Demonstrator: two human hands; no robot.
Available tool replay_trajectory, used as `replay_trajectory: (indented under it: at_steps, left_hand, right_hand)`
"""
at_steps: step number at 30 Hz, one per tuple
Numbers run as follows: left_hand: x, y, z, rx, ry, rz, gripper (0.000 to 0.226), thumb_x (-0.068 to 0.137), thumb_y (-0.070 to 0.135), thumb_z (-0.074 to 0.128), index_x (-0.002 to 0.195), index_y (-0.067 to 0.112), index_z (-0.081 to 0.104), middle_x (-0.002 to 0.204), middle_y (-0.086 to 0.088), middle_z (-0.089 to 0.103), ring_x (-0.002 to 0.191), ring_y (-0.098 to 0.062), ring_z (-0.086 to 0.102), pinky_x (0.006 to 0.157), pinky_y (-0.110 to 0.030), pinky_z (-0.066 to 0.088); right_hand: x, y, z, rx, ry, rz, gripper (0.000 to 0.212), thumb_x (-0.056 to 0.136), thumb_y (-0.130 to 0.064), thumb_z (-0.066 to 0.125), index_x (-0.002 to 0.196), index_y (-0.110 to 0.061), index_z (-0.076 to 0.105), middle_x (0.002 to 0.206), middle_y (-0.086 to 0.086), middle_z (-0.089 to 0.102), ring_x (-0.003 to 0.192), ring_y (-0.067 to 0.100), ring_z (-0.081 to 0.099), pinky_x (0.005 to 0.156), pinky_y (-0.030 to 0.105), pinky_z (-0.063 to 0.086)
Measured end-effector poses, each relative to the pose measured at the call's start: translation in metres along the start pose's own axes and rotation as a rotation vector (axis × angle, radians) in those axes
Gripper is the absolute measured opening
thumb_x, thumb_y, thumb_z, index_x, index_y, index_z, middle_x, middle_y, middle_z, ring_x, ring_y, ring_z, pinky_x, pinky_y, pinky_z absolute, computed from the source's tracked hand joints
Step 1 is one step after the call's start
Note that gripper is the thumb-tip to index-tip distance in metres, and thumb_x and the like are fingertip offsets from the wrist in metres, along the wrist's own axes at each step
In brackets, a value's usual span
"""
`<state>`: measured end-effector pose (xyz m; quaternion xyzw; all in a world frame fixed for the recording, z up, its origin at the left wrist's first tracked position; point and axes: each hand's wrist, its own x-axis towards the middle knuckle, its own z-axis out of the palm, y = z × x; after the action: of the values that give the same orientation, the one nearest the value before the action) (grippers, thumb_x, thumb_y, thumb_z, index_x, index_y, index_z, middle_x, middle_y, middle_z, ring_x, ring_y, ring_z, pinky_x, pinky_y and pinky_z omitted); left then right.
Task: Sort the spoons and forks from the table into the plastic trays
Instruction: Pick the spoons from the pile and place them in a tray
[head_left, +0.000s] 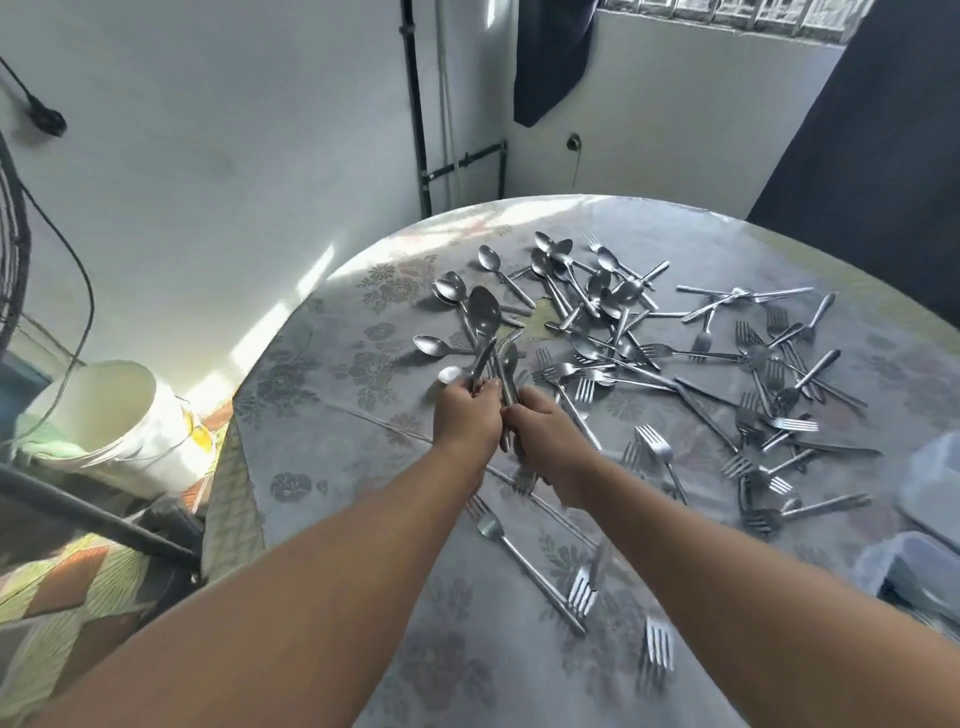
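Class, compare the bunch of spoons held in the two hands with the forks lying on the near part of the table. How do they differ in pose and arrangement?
The bunch of spoons is raised off the table, bowls up; the forks lie flat on the tablecloth. The spoons are gathered together, gripped by the left hand and right hand; the forks lie scattered and untouched. Both are plain silver metal.

Round table (322, 426), floral cloth – scattered spoons (571, 275), forks (779, 364), trays (930, 493) at right edge
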<state>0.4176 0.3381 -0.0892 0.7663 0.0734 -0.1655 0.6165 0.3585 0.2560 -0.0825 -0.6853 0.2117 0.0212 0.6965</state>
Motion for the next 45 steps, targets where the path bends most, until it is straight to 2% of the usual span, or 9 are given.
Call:
replay_trajectory:
  at_steps: [9, 13, 20, 24, 28, 33, 37, 41, 45]
  left_hand:
    - [-0.123, 0.007, 0.064, -0.055, 0.164, 0.01, 0.03, 0.103, 0.037, 0.047, 0.094, 0.012, 0.062, 0.083, -0.014, 0.067, 0.071, -0.026, 0.058, 0.063, -0.032, 0.044]
    - [-0.165, 0.002, 0.09, -0.029, 0.228, -0.045, 0.03, 0.105, 0.036, 0.041, 0.11, 0.013, 0.06, 0.102, -0.014, 0.071, 0.086, -0.034, 0.069, 0.077, -0.047, 0.056]
    - [-0.206, -0.008, 0.116, -0.039, 0.262, -0.068, 0.035, 0.101, 0.041, 0.046, 0.109, 0.012, 0.064, 0.105, -0.02, 0.071, 0.097, -0.04, 0.069, 0.085, -0.05, 0.055]
    - [-0.232, -0.02, 0.146, -0.152, 0.145, -0.096, 0.038, 0.087, 0.041, 0.036, 0.088, 0.012, 0.061, 0.073, -0.01, 0.055, 0.063, -0.026, 0.051, 0.059, -0.038, 0.039]
    - [-0.263, -0.033, 0.172, -0.191, 0.084, -0.141, 0.029, 0.094, 0.026, 0.037, 0.101, 0.009, 0.06, 0.077, -0.007, 0.056, 0.058, -0.02, 0.047, 0.059, -0.032, 0.038]
    - [-0.29, -0.041, 0.209, -0.286, 0.098, -0.174, 0.023, 0.107, 0.016, 0.044, 0.093, 0.008, 0.059, 0.073, -0.01, 0.065, 0.049, -0.018, 0.057, 0.037, -0.021, 0.038]
    - [-0.304, -0.05, 0.244, -0.257, 0.212, -0.186, 0.024, 0.103, 0.02, 0.058, 0.081, 0.013, 0.066, 0.071, -0.003, 0.066, 0.059, -0.016, 0.056, 0.053, -0.025, 0.041]
    - [-0.329, -0.053, 0.299, -0.205, 0.365, -0.227, 0.021, 0.096, 0.03, 0.067, 0.082, 0.018, 0.075, 0.079, -0.002, 0.071, 0.073, -0.022, 0.063, 0.073, -0.033, 0.052]
    - [-0.353, -0.056, 0.347, -0.203, 0.449, -0.262, 0.026, 0.092, 0.031, 0.073, 0.072, 0.015, 0.069, 0.075, -0.006, 0.07, 0.073, -0.025, 0.064, 0.071, -0.032, 0.049]
  right_hand:
    - [-0.086, 0.012, -0.086, -0.128, -0.124, -0.008, 0.019, 0.103, -0.005, 0.037, 0.095, -0.02, 0.046, 0.07, 0.001, 0.048, 0.054, 0.01, 0.038, 0.04, 0.017, 0.031]
    - [-0.125, 0.017, -0.126, -0.181, -0.095, -0.024, 0.017, 0.1, -0.006, 0.037, 0.092, -0.018, 0.046, 0.077, 0.006, 0.054, 0.056, 0.013, 0.039, 0.045, 0.021, 0.032]
    - [-0.169, 0.04, -0.176, -0.179, 0.058, -0.003, 0.01, 0.092, -0.016, 0.042, 0.088, -0.02, 0.05, 0.078, 0.008, 0.059, 0.059, 0.018, 0.041, 0.052, 0.032, 0.03]
    - [-0.192, 0.059, -0.204, -0.173, 0.12, 0.035, 0.013, 0.096, -0.013, 0.041, 0.088, -0.02, 0.049, 0.079, 0.008, 0.058, 0.057, 0.017, 0.041, 0.049, 0.029, 0.03]
    - [-0.21, 0.08, -0.228, -0.153, 0.109, 0.077, 0.012, 0.097, -0.01, 0.04, 0.099, -0.013, 0.051, 0.08, 0.011, 0.056, 0.056, 0.015, 0.038, 0.047, 0.028, 0.029]
    - [-0.225, 0.089, -0.265, -0.092, 0.049, 0.085, 0.012, 0.099, -0.007, 0.039, 0.099, -0.012, 0.05, 0.07, 0.007, 0.055, 0.049, 0.017, 0.041, 0.042, 0.026, 0.029]
    - [-0.23, 0.096, -0.301, -0.106, -0.003, 0.074, 0.015, 0.099, -0.004, 0.04, 0.095, -0.014, 0.051, 0.068, 0.005, 0.055, 0.044, 0.01, 0.045, 0.04, 0.022, 0.032]
    - [-0.231, 0.112, -0.362, -0.122, -0.136, 0.045, 0.015, 0.099, -0.008, 0.046, 0.093, -0.018, 0.055, 0.071, 0.002, 0.059, 0.059, 0.013, 0.05, 0.052, 0.026, 0.036]
    - [-0.243, 0.12, -0.418, -0.239, -0.22, 0.045, 0.016, 0.102, -0.008, 0.042, 0.098, -0.017, 0.055, 0.071, 0.003, 0.052, 0.051, 0.01, 0.043, 0.046, 0.025, 0.035]
